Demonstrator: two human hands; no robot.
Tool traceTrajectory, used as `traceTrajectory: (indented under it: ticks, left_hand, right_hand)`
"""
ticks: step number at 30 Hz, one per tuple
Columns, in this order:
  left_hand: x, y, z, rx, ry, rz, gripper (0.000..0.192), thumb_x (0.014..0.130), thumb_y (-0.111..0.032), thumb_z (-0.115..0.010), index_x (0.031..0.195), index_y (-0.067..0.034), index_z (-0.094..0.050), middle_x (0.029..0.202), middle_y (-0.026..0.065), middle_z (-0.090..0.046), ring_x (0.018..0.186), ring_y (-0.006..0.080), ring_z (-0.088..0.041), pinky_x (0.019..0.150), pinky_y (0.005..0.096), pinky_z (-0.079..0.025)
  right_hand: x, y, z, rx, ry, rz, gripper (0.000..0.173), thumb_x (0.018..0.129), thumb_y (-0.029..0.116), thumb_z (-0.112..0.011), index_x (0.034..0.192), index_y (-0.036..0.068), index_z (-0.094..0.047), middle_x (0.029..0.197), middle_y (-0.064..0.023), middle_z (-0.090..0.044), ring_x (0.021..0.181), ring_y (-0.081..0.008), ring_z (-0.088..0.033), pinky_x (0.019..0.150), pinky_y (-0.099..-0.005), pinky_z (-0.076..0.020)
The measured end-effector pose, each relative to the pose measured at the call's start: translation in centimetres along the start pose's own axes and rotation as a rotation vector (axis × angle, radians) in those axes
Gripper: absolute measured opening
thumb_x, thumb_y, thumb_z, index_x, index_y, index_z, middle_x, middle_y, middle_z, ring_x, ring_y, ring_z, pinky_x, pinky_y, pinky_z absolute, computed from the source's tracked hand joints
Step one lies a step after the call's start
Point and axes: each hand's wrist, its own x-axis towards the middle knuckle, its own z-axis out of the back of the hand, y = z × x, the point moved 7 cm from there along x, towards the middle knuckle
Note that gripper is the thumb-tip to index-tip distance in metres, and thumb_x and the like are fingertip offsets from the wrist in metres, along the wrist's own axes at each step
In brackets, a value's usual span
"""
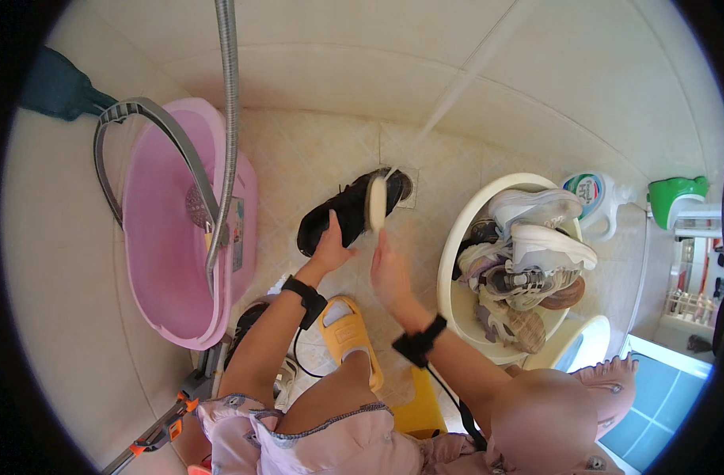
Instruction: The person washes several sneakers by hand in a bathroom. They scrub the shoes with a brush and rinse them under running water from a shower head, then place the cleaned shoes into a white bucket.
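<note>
A black shoe lies on the tiled floor before me, its far end by a round floor drain. My left hand holds the shoe at its near end, the thumb along its upper. In my right hand, slightly blurred, is a pale-backed scrubbing brush, which lies across the far part of the shoe. Its bristles are hidden from me.
At left stands a pink plastic tub with a grey handle; a metal shower hose hangs over it. A cream basin of several shoes stands at right, beside a white detergent bottle. My foot wears a yellow slipper.
</note>
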Motion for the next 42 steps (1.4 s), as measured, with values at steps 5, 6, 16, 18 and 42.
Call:
traceTrajectory:
  ticks: [5, 6, 16, 18, 42]
  left_hand:
    - [1.1, -1.2, 1.3, -0.231, -0.146, -0.122, 0.057, 0.063, -0.001, -0.071, 0.115, 0.008, -0.047, 0.095, 0.0262, -0.060, 0.092, 0.0370, -0.059, 0.080, 0.0347, -0.047]
    - [1.5, -2.0, 1.1, -0.450, -0.132, -0.172, 0.039, 0.067, 0.002, -0.068, 0.103, 0.006, -0.055, 0.094, 0.0186, -0.063, 0.088, 0.0278, -0.061, 0.078, 0.0323, -0.047]
    - [4.1, -2.6, 0.9, -0.782, 0.023, 0.250, 0.033, 0.081, -0.004, -0.060, 0.113, 0.000, -0.053, 0.105, 0.0070, -0.060, 0.089, 0.0178, -0.054, 0.080, 0.0299, -0.043]
    - [3.6, -1.9, 0.7, -0.742, 0.054, 0.228, 0.034, 0.082, -0.004, -0.060, 0.115, 0.000, -0.052, 0.107, 0.0076, -0.060, 0.090, 0.0179, -0.054, 0.080, 0.0303, -0.044]
    - [5.0, 7.9, -2.6, -1.152, -0.202, 0.754, 0.039, 0.085, -0.025, -0.057, 0.111, 0.004, -0.054, 0.108, 0.0169, -0.058, 0.098, 0.0271, -0.054, 0.081, 0.0395, -0.043]
  right_hand:
    - [-3.7, 0.9, 0.5, -0.050, 0.222, -0.151, 0.037, 0.087, 0.008, -0.043, 0.122, -0.005, -0.042, 0.070, -0.0253, -0.058, 0.064, -0.0393, -0.058, 0.054, -0.0480, -0.0443]
    - [-0.4, -0.1, 1.4, -0.024, 0.196, -0.185, 0.041, 0.086, 0.006, -0.044, 0.125, -0.005, -0.040, 0.070, -0.0242, -0.058, 0.064, -0.0385, -0.058, 0.054, -0.0472, -0.0453]
    - [-1.9, 4.9, 2.2, -0.110, 0.475, -0.036, 0.030, 0.091, 0.009, -0.035, 0.114, -0.006, -0.046, 0.073, -0.0239, -0.059, 0.068, -0.0371, -0.060, 0.054, -0.0459, -0.0465]
    - [0.0, 5.2, 4.1, -0.011, 0.221, 0.045, 0.032, 0.089, 0.007, -0.036, 0.117, -0.007, -0.045, 0.073, -0.0240, -0.059, 0.069, -0.0370, -0.061, 0.055, -0.0454, -0.0474]
    - [2.0, 2.7, 1.1, -0.131, 0.385, -0.067, 0.028, 0.088, 0.009, -0.040, 0.111, -0.003, -0.050, 0.071, -0.0210, -0.061, 0.065, -0.0358, -0.061, 0.058, -0.0452, -0.0485]
